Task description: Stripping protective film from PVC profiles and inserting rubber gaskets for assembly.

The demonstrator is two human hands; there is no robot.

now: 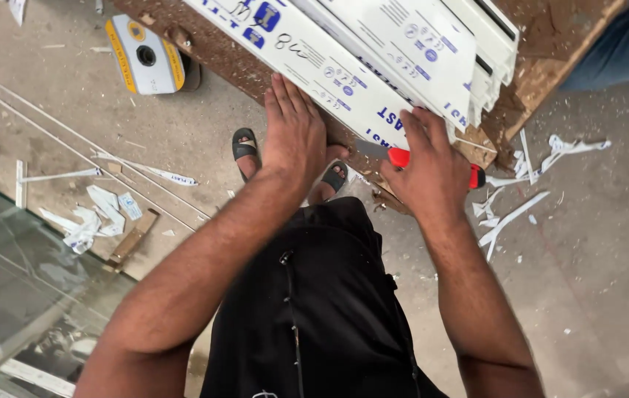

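My left hand (294, 133) lies flat, fingers spread, on a long white plastic profile (314, 55) with blue print that rests across a brown wooden bench (550, 44). My right hand (432, 166) grips a red-handled knife (401, 156); its grey blade sticks out to the left along the near edge of the profile. More white profiles (440, 37) lie stacked beside the first one. Below the hands I see my black clothes and my feet in dark sandals (244, 146).
A yellow and white tape roll (145, 55) lies on the concrete floor at upper left. White plastic strips (510, 214) and scraps litter the floor on both sides. A glass pane (12, 295) lies at lower left. Blue cloth (624, 44) shows at upper right.
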